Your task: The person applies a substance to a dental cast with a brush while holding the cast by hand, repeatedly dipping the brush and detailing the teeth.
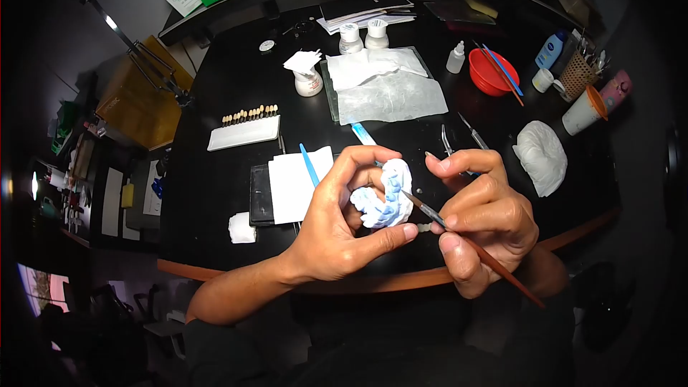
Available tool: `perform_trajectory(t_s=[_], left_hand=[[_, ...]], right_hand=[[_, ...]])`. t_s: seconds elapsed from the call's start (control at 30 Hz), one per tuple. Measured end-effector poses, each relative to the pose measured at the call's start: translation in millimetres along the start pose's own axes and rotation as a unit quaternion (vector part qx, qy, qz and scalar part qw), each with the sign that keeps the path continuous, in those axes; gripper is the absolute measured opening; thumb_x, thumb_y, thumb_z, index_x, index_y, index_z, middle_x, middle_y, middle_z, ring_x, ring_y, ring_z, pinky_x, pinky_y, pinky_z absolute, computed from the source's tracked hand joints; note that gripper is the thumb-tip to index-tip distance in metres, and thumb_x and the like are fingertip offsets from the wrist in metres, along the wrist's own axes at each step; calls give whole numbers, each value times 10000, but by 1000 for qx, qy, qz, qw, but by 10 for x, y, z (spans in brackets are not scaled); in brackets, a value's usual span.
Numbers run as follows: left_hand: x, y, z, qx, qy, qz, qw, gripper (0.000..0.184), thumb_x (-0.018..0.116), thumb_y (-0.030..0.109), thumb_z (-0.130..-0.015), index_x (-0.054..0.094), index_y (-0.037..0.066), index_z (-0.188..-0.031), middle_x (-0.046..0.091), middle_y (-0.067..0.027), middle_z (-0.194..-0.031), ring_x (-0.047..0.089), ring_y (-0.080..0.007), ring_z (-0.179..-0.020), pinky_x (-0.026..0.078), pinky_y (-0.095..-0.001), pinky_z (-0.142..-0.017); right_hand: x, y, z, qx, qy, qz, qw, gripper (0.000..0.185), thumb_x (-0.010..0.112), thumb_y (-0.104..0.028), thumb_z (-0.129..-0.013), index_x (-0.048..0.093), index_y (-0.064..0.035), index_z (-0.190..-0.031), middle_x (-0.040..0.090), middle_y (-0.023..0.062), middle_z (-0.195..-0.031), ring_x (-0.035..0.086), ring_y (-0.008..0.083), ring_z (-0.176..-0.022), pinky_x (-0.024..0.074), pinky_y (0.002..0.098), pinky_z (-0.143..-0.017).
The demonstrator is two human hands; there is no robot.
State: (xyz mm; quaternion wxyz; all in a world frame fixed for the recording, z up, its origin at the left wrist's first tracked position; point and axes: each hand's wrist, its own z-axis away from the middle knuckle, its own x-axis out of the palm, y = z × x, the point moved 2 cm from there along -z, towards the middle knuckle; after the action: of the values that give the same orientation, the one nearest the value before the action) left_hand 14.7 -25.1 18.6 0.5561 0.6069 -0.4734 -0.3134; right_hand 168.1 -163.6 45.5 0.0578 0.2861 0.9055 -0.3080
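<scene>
My left hand (333,226) is closed round a white and pale blue dental model (378,209), thumb below and index finger above, the row of teeth showing. In my right hand (494,218) is a fine brush (496,265) with a reddish-brown handle, pinched between thumb and fingers. The dark pointed tip meets the model's right side, or lies just in front of it; I cannot tell which. Behind my left hand a blue-handled tool (309,165) rests on a white paper pad (287,186).
On the black table, a tooth shade guide (244,133) stands left and a tissue-covered slab (390,100) at the back. To the right are a red bowl (491,79) with brushes across it, a dropper bottle (456,59), a wad of tissue (541,158) and a cup (582,115).
</scene>
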Motion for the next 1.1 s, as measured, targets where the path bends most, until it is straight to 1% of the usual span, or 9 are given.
perform_trajectory(t_s=[0.03,0.1,0.3,0.47,0.57,0.7,0.8,0.9,1.1], left_hand=[[-1,-21,1,22,11,-2,1000,718,853,-41,-851,425,17,-1425,667,-74,-1092,654,-75,-989,545,-205,-815],[-20,-56,-7,32,31,-28,999,788,897,-15,-824,369,32,-1407,696,-111,-1100,677,-92,-981,560,-221,-804],[-27,-51,-39,6,69,14,997,835,890,-18,-834,309,39,-1430,710,-167,-1160,696,-157,-1036,602,-273,-866],[-13,-31,-25,-22,11,124,992,846,714,-71,-950,215,15,-1628,553,-205,-1378,638,-192,-1216,579,-315,-995],[-2,29,-14,-42,18,82,996,842,730,-80,-938,220,4,-1603,585,-186,-1318,646,-190,-1187,569,-333,-1010],[8,-39,-11,34,48,69,996,761,798,-103,-876,315,4,-1455,616,-171,-1241,660,-185,-1151,575,-329,-996],[-58,-138,-31,110,73,30,991,699,864,-127,-799,385,27,-1285,663,-186,-1206,696,-181,-1103,602,-310,-943],[-57,-88,-16,111,84,-59,989,678,881,-118,-784,423,11,-1267,701,-193,-1172,729,-192,-1068,627,-302,-889],[-87,-116,-16,220,146,-188,946,457,979,16,-703,617,-14,-979,769,-146,-930,774,-184,-851,632,-293,-728]], right_hand=[[9,9,16,6,26,1,1000,182,721,-6,-827,662,-23,-998,688,90,-854,681,354,-1062,592,398,-837],[21,33,18,-3,25,3,1000,220,714,-9,-869,685,-8,-1087,727,117,-930,682,356,-1034,582,423,-858],[97,115,-43,-5,13,70,997,194,795,-54,-867,740,15,-1040,738,135,-955,700,329,-991,573,426,-903],[69,177,-35,14,33,76,996,187,793,-79,-864,743,15,-1018,736,143,-939,700,327,-980,557,421,-916],[22,196,-15,11,39,61,997,183,761,-62,-873,730,15,-1036,740,141,-942,694,336,-994,552,421,-926],[80,151,45,42,80,5,996,213,726,-23,-872,692,20,-1078,736,139,-936,684,342,-1008,582,427,-906],[4,113,-26,-11,13,32,999,216,701,19,-862,650,20,-1072,703,145,-903,660,337,-1067,640,429,-891],[31,88,15,18,9,-5,1000,220,698,48,-830,647,-1,-1038,683,126,-861,661,331,-1065,656,433,-894],[76,54,23,39,0,-43,998,157,693,41,-771,632,-21,-901,675,99,-798,686,340,-1046,657,426,-875]])
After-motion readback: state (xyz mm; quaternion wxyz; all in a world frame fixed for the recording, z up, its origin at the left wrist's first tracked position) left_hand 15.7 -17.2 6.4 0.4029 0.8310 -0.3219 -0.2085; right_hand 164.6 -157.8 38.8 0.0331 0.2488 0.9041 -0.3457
